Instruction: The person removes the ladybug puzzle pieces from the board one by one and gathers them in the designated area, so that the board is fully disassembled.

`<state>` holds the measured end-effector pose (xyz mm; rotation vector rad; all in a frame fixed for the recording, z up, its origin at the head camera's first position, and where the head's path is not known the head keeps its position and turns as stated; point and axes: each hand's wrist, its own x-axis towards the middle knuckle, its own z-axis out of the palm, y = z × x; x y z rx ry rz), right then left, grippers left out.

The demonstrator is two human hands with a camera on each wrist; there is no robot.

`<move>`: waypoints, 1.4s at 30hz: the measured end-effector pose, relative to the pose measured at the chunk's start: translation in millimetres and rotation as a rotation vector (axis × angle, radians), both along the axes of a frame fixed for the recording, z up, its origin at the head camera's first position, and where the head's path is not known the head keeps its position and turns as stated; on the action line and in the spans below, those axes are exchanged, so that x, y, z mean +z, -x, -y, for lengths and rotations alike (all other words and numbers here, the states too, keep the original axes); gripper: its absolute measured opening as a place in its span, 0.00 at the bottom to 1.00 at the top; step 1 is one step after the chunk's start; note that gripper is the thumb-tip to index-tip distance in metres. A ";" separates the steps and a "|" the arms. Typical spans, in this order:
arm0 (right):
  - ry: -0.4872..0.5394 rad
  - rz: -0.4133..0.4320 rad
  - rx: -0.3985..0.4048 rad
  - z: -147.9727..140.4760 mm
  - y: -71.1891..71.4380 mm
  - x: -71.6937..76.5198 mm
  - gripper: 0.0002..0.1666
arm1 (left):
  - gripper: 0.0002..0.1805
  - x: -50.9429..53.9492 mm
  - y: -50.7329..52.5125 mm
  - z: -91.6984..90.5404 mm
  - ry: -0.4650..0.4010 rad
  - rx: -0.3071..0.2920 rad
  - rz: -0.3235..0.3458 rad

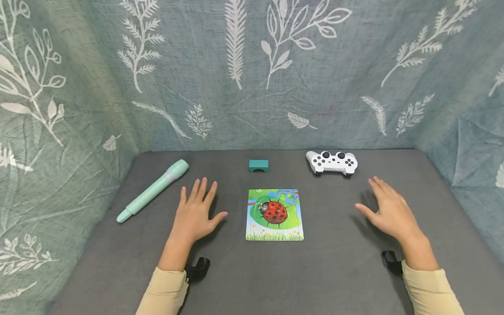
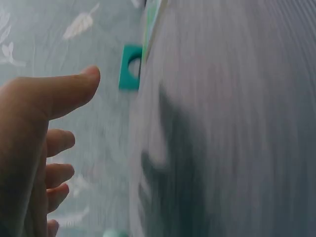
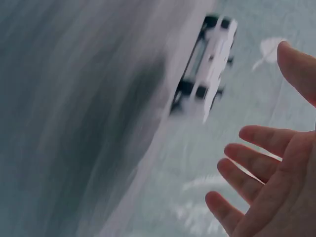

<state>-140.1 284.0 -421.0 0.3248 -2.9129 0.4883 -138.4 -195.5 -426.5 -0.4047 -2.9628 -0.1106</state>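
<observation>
On the dark grey table [image 1: 275, 280], a mint-green, pen-shaped rod [image 1: 153, 192] is laid slantwise near the left edge. By the far edge, a teal, arch-shaped block [image 1: 258, 163] and a black-buttoned white game controller [image 1: 332, 162] are set. Between the outspread left hand [image 1: 194, 218] and right hand [image 1: 390, 214], a square, green-and-white ladybird picture [image 1: 274, 215] is placed flat.

I see pale tan sleeves [image 1: 162, 292], lightly creased, with a black, hooked wrist camera [image 1: 200, 268] beside each cuff [image 1: 423, 274].
</observation>
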 end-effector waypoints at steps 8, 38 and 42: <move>0.100 0.041 0.165 54.4 24.5 -3.3 0.42 | 0.42 -5.4 17.1 -54.4 -0.070 -0.175 0.062; 0.299 0.202 0.512 134.6 66.9 -33.8 0.25 | 0.39 -37.3 38.7 -126.4 -0.332 -0.345 0.229; 0.280 0.212 0.519 135.7 66.7 -33.5 0.26 | 0.38 -38.0 37.5 -126.6 -0.334 -0.342 0.231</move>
